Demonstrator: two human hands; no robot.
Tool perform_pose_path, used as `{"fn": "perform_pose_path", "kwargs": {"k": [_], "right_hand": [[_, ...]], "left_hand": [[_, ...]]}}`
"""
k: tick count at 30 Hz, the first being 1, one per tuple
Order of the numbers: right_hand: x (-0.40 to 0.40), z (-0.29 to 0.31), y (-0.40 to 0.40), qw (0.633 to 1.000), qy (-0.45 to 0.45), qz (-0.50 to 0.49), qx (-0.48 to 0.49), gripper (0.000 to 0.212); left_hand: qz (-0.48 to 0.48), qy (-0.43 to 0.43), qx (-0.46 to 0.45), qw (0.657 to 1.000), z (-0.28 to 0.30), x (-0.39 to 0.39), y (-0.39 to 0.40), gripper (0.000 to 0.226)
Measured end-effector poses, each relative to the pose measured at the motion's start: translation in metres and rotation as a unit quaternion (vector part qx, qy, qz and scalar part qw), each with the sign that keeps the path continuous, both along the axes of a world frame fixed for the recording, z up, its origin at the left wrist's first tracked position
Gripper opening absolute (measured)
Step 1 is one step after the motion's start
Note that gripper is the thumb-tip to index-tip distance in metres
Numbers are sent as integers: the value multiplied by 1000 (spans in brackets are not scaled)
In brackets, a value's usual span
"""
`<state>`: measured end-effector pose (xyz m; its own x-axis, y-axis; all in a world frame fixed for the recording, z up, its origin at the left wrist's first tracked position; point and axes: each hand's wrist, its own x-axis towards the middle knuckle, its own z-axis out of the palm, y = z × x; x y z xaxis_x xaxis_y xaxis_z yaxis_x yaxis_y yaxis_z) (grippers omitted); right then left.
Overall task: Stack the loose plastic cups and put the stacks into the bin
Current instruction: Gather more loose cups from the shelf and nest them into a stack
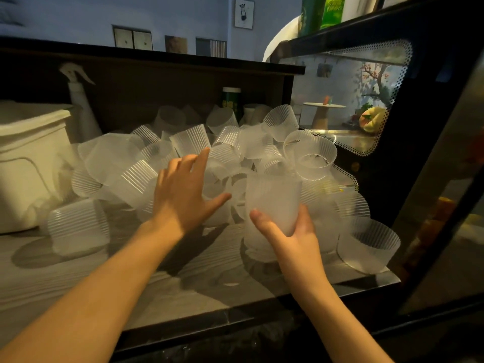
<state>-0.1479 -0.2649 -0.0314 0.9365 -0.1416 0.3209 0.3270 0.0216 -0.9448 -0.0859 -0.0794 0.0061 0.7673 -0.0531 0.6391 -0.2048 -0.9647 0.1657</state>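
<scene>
A heap of loose frosted, ribbed plastic cups covers the back and middle of the counter. My right hand grips one upright frosted cup by its lower part, just in front of the heap. My left hand hovers over the heap with fingers spread and straight, holding nothing. A single cup lies on its side at the left, another cup at the right edge. The white bin stands at the far left; its inside is hidden.
The grey wood-grain counter has a dark front edge. A white spray bottle and a green canister stand at the back wall. A black glass display case closes off the right side.
</scene>
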Motion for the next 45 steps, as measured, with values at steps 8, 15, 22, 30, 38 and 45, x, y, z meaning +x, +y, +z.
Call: {"fn": "perform_pose_path", "kwargs": {"k": [8,15,22,30,38,45], "right_hand": [[-2,0,-1,995,16,14,-95,52],[-4,1,1,958,-31,-10,-284,70],[-4,0,4,921,-93,-11,-378,78],[-7,3,2,960,-88,-6,-266,79],[-54,2,-37,990,-72,-11,-124,71],[-95,-7,-99,989,-24,-106,-99,76]], "left_hand": [[-189,-85,-329,921,6,-1,15,65],[-360,-4,-408,839,16,-23,16,54],[-329,87,-133,931,7,-21,5,65],[-393,66,-255,881,0,-23,-10,86],[-286,-6,-255,924,-7,-22,-14,38],[-324,20,-115,939,-3,-37,-72,38]]}}
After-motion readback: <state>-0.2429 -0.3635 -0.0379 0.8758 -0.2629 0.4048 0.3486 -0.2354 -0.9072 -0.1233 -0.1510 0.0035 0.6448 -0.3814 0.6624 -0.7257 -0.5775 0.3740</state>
